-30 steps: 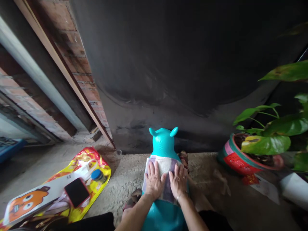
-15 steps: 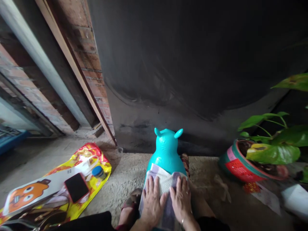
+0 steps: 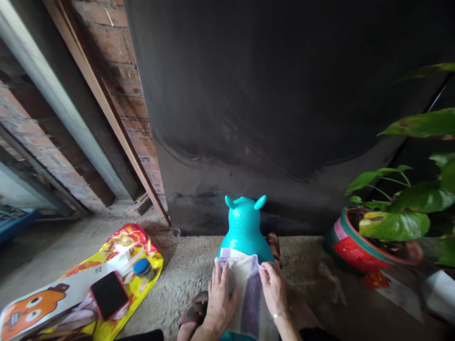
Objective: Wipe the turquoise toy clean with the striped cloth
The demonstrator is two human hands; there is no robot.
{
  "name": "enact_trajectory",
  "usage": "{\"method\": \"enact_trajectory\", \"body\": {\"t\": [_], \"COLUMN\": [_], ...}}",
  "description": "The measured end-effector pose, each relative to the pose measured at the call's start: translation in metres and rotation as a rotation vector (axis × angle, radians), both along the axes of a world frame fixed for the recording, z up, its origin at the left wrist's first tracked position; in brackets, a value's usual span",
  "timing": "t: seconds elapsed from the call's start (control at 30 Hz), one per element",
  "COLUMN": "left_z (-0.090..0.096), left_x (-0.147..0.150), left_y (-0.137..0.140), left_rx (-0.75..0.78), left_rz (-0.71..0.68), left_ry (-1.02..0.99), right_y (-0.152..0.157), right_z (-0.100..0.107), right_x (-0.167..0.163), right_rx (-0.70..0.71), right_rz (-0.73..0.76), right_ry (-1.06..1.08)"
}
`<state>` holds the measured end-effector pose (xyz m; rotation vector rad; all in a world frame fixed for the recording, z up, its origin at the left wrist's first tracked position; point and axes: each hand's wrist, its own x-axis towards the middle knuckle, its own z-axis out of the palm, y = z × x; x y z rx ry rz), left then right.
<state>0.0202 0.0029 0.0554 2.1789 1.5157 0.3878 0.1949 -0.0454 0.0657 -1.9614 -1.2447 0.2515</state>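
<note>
My left hand (image 3: 221, 296): forearm reaching forward toward the turquoise, glossy, animal-shaped toy (image 3: 244, 225); palm down, fingers extended and slightly parted, unclenched, resting on the purple-and-white fabric cloth (image 3: 251, 294), left of the toy's midline. My right hand (image 3: 274, 286): forearm slanting inward on the toy's right, silver-coloured bracelet (image 3: 279, 315) at the wrist; fingers curled, thumb and fingertips pinching the cloth's far right edge. Cloth: draped over the toy's back, nearer me than its eared head.

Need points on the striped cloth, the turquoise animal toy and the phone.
Striped cloth (image 3: 249, 293): head view, on the purple stripe between the hands.
Turquoise animal toy (image 3: 244, 226): head view, on its neck, below the ears.
Phone (image 3: 109, 294): head view, middle of its dark screen.
</note>
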Motion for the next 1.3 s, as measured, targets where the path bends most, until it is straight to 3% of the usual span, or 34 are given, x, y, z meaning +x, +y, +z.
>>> {"method": "enact_trajectory", "body": {"t": [0.1, 0.2, 0.27, 0.4, 0.67, 0.77, 0.9, 1.17, 1.23, 1.3], "left_z": [0.022, 0.051, 0.066, 0.073, 0.037, 0.036, 0.062, 0.151, 0.158, 0.152], "left_x": [-0.009, -0.016, -0.020, -0.033, -0.064, -0.068, -0.065, -0.051, -0.049, -0.050], "left_y": [-0.002, -0.007, -0.012, -0.023, -0.037, -0.031, -0.004, 0.066, 0.067, 0.059], "left_rx": [0.133, 0.041, -0.047, -0.144, -0.129, -0.123, -0.092, 0.132, 0.157, 0.153], "left_rz": [-0.218, -0.518, -0.590, -0.454, -0.335, -0.338, -0.334, -0.306, -0.330, -0.357], "left_ry": [-0.055, -0.090, -0.112, -0.139, -0.121, -0.144, -0.154, -0.181, -0.169, -0.140], "right_y": [-0.030, -0.049, -0.058, -0.075, -0.098, -0.094, -0.068, -0.009, -0.010, -0.021], "right_z": [0.030, 0.055, 0.067, 0.081, 0.091, 0.095, 0.109, 0.165, 0.167, 0.156], "right_x": [-0.022, -0.032, -0.031, -0.023, -0.008, 0.002, 0.019, 0.051, 0.056, 0.056], "right_rx": [0.054, 0.079, 0.066, 0.006, 0.049, 0.036, 0.077, 0.228, 0.217, 0.172], "right_rz": [0.227, 0.473, 0.556, 0.560, 0.437, 0.374, 0.329, 0.237, 0.241, 0.248], "right_ry": [0.074, 0.172, 0.190, 0.207, 0.218, 0.258, 0.256, 0.159, 0.126, 0.088]}}
